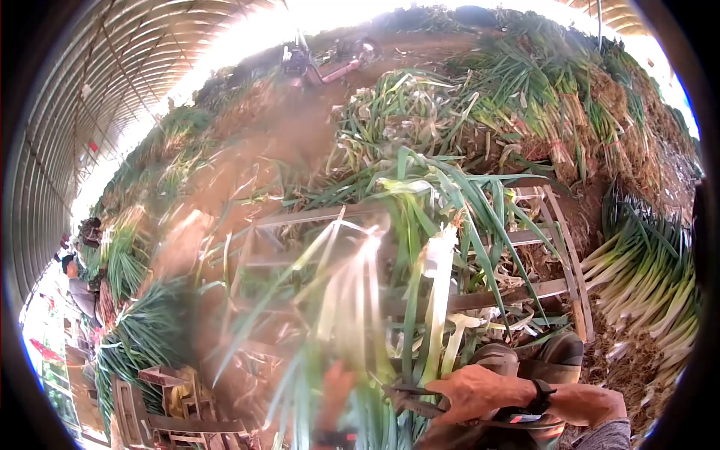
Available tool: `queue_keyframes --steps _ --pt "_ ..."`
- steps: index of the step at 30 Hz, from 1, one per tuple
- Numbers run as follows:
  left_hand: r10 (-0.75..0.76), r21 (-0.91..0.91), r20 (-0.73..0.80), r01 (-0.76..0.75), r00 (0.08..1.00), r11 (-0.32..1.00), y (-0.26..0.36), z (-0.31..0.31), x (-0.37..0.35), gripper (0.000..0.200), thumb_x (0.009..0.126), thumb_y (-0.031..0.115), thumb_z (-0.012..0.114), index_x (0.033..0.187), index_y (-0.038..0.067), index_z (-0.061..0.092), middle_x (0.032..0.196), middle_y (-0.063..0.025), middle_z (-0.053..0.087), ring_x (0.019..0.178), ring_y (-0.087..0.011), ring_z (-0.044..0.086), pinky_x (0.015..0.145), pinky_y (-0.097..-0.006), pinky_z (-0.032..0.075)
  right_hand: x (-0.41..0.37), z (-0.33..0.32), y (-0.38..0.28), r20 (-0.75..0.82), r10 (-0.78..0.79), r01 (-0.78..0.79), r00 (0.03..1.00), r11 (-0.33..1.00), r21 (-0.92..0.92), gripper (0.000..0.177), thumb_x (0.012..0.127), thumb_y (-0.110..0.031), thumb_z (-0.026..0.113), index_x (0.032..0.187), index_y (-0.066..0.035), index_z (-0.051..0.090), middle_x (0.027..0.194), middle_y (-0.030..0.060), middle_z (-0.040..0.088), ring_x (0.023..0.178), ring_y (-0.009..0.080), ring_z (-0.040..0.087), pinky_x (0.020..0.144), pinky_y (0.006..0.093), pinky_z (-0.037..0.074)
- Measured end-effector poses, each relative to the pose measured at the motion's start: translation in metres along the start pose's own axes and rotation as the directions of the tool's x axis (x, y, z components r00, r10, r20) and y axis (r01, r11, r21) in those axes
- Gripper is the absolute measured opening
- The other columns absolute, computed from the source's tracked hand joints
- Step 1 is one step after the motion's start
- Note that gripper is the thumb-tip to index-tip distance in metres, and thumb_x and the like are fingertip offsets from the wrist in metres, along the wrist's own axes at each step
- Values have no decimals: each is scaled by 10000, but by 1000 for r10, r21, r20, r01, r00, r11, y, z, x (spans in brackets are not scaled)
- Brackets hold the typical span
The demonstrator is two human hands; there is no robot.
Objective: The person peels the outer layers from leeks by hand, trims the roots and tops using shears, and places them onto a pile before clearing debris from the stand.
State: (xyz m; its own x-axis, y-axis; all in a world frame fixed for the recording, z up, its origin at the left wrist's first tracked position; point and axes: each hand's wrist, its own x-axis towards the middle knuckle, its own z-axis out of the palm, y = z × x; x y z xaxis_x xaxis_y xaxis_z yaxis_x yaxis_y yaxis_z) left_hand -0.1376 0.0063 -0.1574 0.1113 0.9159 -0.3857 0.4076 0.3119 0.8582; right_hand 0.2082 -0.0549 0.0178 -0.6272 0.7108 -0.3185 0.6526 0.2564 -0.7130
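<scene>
My right hand (480, 391), with a black watch at the wrist, is closed around a dark hand tool (415, 399). The tool points left toward the leaves; its exact kind is unclear. My left hand (337, 391) is a blurred patch at the bottom, partly behind green leaves, its fingers smeared. Between and above my hands lies a bunch of long green onions (352, 289), white stalks toward the far side. One thick pale stalk (439, 270) stands out just beyond the tool. Green leaves drape over the bunch's far end.
A wooden frame (574, 262) lies under the onions. Boots (559, 352) show by my right hand. Bundled onions (652, 285) lie at right, more (150, 334) at left near a small wooden stool (184, 394). A person (81, 289) is at far left.
</scene>
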Motion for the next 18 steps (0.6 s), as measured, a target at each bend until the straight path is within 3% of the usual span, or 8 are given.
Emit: queue_keyframes --steps 4,7,10,14,16,17,18 --pt "-78 -151 -174 51 982 987 5 9 -6 447 861 67 539 1305 17 568 1146 -84 681 975 -180 664 786 -313 557 -2 -2 -4 5 -17 17 1000 1000 23 621 773 -491 774 1161 -26 635 858 197 667 819 427 650 677 481 497" --pt "-34 -11 -322 32 946 999 33 17 -15 435 862 39 520 1290 23 593 1115 -101 696 975 -180 671 752 -329 575 1 0 0 -111 -63 68 992 997 42 609 770 -475 776 1161 -28 639 859 193 670 811 422 652 679 477 503" --pt "253 351 -370 -118 894 929 -8 19 -2 407 883 60 501 1269 40 627 1094 -151 711 992 -226 685 744 -356 581 0 -9 -1 -133 -19 32 991 995 93 587 773 -447 770 1154 -20 640 868 188 675 806 419 654 682 469 508" --pt "150 359 -54 -121 987 925 -8 24 -5 366 926 123 515 1263 60 645 1109 -179 713 1021 -304 686 847 -374 559 4 -22 -7 -178 15 -9 984 999 33 650 781 -490 731 1185 5 607 893 217 699 841 427 669 737 474 538" --pt "91 347 75 -111 993 931 48 42 -23 361 945 159 531 1280 80 639 1144 -172 705 1037 -330 677 888 -377 546 10 -17 -7 -235 -4 0 972 1000 -14 630 787 -491 723 1158 3 601 881 216 697 831 426 669 737 480 538" --pt "287 408 5 -264 958 874 10 53 -12 339 959 199 554 1267 86 638 1168 -153 694 1053 -341 661 896 -397 542 15 -14 -6 -227 8 -17 974 999 -38 605 791 -484 718 1135 0 599 871 219 694 823 424 669 734 482 537" --pt "369 468 46 -347 928 813 -3 51 -5 314 951 202 553 1222 74 647 1131 -165 693 1043 -349 659 882 -420 537 21 -11 -5 -218 21 -35 976 997 -62 581 794 -476 713 1112 -3 597 860 222 690 816 422 668 732 484 537"
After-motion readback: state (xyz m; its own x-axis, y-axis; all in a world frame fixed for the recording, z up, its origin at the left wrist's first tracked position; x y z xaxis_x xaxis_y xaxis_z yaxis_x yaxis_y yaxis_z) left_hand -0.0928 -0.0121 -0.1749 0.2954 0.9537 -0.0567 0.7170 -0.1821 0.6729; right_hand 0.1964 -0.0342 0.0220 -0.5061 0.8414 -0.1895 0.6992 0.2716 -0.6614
